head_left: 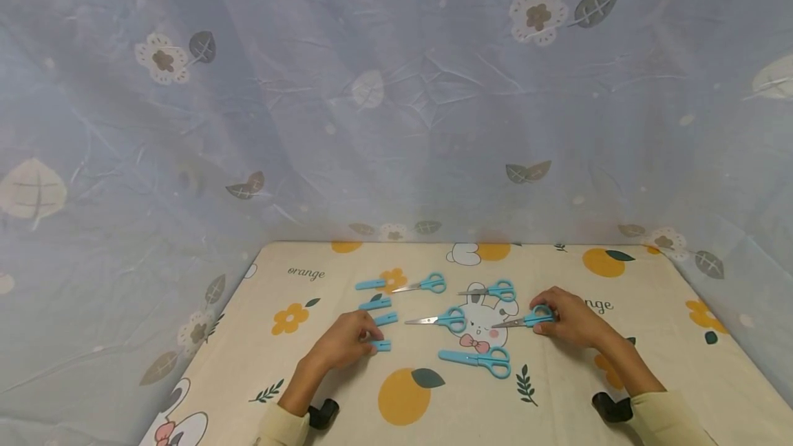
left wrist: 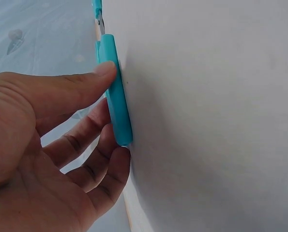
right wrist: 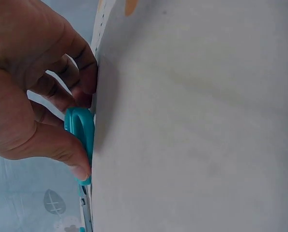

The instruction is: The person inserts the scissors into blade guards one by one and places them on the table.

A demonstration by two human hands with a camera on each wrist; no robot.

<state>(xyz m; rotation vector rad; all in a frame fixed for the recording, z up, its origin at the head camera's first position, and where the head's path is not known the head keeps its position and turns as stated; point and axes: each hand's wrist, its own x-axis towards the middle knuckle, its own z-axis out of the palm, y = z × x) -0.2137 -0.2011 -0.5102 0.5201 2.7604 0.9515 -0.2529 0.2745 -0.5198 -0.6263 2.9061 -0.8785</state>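
Note:
My left hand [head_left: 344, 343] pinches a blue scissors sheath [left wrist: 117, 104] between thumb and fingers, low over the cloth. In the head view the tip of that sheath shows just right of the fingers. My right hand [head_left: 573, 319] holds a pair of blue-handled scissors [head_left: 526, 321] by its finger loops; the bare blades point left. The right wrist view shows the thumb on the blue handle [right wrist: 80, 123], close to the tablecloth. Between the hands lie more unsheathed scissors [head_left: 449, 321], blades also to the left. Nearer me, one pair has its blades inside a sheath [head_left: 457, 356].
Beyond the left hand, more loose sheaths [head_left: 375, 303] lie in a column. Two bare-bladed scissors rest farther back, one left [head_left: 434, 283] and one right [head_left: 500, 290]. A patterned tablecloth [head_left: 334, 398] covers the table, with a grey-blue curtain [head_left: 396, 122] behind it.

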